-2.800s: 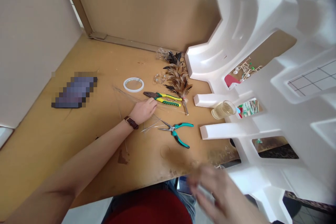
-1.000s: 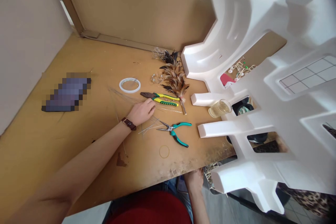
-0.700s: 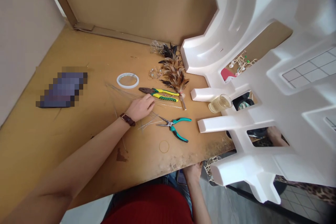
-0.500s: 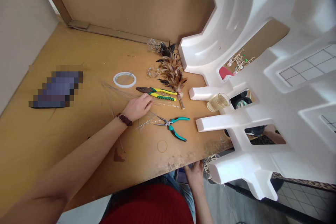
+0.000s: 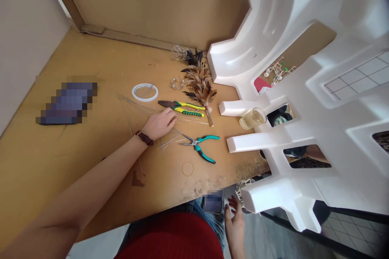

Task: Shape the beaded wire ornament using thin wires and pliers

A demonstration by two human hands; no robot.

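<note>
My left hand [image 5: 160,124], with a brown strap on its wrist, rests palm down on the table over thin metal wires [image 5: 172,139]. Its fingers are curled together, and what they may hold is hidden beneath them. Just beyond the fingertips lie yellow-green combination pliers [image 5: 187,110]. Teal-handled needle-nose pliers [image 5: 199,143] lie with jaws apart, nearer the table edge. Below that edge my right hand [image 5: 235,224] is open, fingers spread, with nothing in it. A blurred phone [image 5: 213,202] lies on my lap to its left, apart from it.
A feather duster [image 5: 199,79] lies at the back beside tangled wire pieces [image 5: 178,83]. A white ring [image 5: 145,92] and a rubber band [image 5: 187,168] are on the table. At left sits a pixelated dark device [image 5: 69,103]. A white plastic chair [image 5: 306,137] and a glass [image 5: 253,118] stand right.
My right hand has come away from the phone on my lap, moving right and slightly down, and its fingers have spread. My left hand has stayed in place.
</note>
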